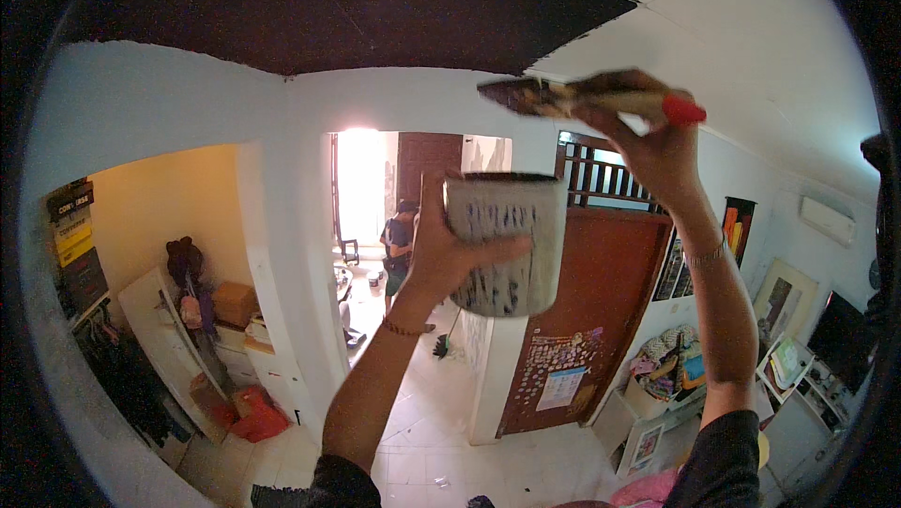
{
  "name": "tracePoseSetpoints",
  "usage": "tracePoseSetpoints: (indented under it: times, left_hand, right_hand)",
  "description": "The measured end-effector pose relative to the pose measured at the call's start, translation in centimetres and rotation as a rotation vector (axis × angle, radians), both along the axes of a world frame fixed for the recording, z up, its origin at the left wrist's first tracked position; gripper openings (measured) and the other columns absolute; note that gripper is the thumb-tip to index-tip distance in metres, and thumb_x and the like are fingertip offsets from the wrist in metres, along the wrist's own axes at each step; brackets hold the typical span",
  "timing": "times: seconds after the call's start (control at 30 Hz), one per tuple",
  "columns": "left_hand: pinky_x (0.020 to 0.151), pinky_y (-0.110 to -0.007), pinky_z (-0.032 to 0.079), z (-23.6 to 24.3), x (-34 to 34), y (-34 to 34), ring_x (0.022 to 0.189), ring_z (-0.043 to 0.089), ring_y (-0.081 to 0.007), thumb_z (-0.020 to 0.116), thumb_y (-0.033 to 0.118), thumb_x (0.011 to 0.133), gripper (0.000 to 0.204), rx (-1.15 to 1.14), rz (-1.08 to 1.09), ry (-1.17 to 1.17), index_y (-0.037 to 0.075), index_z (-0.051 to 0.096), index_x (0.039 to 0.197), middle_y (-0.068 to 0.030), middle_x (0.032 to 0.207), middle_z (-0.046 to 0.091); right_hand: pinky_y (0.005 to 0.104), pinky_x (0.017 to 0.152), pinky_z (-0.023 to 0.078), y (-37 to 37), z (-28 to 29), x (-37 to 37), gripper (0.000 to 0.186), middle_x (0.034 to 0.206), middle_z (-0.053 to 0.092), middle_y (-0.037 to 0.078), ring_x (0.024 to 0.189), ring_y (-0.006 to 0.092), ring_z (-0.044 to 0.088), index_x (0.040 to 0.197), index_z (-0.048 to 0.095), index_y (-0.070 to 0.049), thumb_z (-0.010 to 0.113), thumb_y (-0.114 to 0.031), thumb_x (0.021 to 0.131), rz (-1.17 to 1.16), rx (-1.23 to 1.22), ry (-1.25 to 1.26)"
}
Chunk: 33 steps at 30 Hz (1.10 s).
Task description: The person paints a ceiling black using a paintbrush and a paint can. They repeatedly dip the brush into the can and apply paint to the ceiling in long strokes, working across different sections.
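Observation:
In my left hand (450, 250) is a whitish, round paint can (502, 259) with dark smears down its side, gripped round its wall and raised at mid-view. Its inside is hidden from this angle. My right hand (652, 137), higher and to the right, grips a paintbrush (601, 103) by its handle with a red end. Its dark, paint-coated bristles point left, slightly blurred, just below the edge of the dark brown painted area (375, 15) on the ceiling. White ceiling (741, 30) borders that area on the right.
A brown door (587, 292) with stickers stands right of a doorway, through which another person (398, 250) is seen. Wardrobe shelves and a red bag (258, 414) are at left. A cabinet with piled things (671, 367) and a television (843, 339) are at right.

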<state>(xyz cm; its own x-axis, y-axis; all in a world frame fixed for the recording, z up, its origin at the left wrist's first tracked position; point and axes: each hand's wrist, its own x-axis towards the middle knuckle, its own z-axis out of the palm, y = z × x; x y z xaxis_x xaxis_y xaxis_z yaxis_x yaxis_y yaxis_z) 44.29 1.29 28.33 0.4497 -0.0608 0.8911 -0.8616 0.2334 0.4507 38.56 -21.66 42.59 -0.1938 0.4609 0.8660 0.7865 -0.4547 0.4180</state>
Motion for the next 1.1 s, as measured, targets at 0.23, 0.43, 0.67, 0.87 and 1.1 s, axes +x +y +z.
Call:
tracePoseSetpoints:
  times: [0.23, 0.43, 0.67, 0.87, 1.1]
  left_hand:
    - [0.077, -0.041, 0.065, 2.8, 5.6, 4.7, 0.091, 0.075, -0.0251, 0.099, 0.038, 0.062, 0.096, 0.007, 0.06, 0.009, 0.008, 0.038, 0.131, -0.0135, 0.108, 0.071]
    - [0.08, -0.044, 0.066, -4.3, 5.9, 8.2, 0.092, 0.075, -0.0287, 0.099, 0.044, 0.06, 0.1, 0.076, 0.258, -0.143, 0.01, 0.038, 0.131, -0.0133, 0.109, 0.072]
    - [0.087, -0.045, 0.063, -12.3, 4.0, 11.5, 0.1, 0.074, -0.0322, 0.1, 0.044, 0.057, 0.105, 0.165, 0.367, -0.082, 0.009, 0.038, 0.134, -0.0181, 0.119, 0.067]
    - [0.091, -0.045, 0.062, -17.6, 2.2, 13.0, 0.103, 0.073, -0.0347, 0.101, 0.041, 0.055, 0.107, 0.111, 0.258, 0.113, 0.009, 0.035, 0.133, -0.0225, 0.121, 0.067]
    - [0.101, -0.049, 0.051, -22.2, 0.4, 14.3, 0.117, 0.061, -0.0342, 0.105, 0.043, 0.042, 0.12, 0.098, 0.513, 0.059, 0.008, 0.035, 0.133, -0.0186, 0.128, 0.056]
  right_hand:
    - [0.033, 0.064, 0.058, 5.0, 11.9, 5.7, 0.022, 0.088, 0.076, 0.004, 0.074, 0.018, 0.072, 0.1, 0.08, -0.013, 0.08, -0.031, 0.087, -0.103, 0.099, -0.4]
    - [0.0316, 0.075, 0.058, 9.8, 17.6, 5.6, 0.011, 0.094, 0.079, 0.013, 0.083, 0.0208, 0.076, 0.091, 0.078, 0.001, 0.079, -0.009, 0.089, -0.178, 0.02, -0.305]
    - [0.0326, 0.074, 0.06, 11.7, 19.4, 8.0, 0.01, 0.094, 0.079, 0.012, 0.083, 0.0206, 0.076, 0.096, 0.078, 0.001, 0.079, -0.005, 0.088, -0.269, 0.026, -0.358]
    - [0.0326, 0.075, 0.06, 9.7, 19.5, 8.1, 0.009, 0.094, 0.079, 0.013, 0.085, 0.0219, 0.077, 0.095, 0.078, 0.001, 0.079, -0.003, 0.087, -0.241, 0.154, -0.589]
    - [0.0342, 0.077, 0.06, 9.7, 17.8, 10.7, 0.012, 0.093, 0.078, 0.015, 0.084, 0.0243, 0.077, 0.096, 0.077, 0.003, 0.08, -0.004, 0.086, -0.241, 0.155, -0.449]
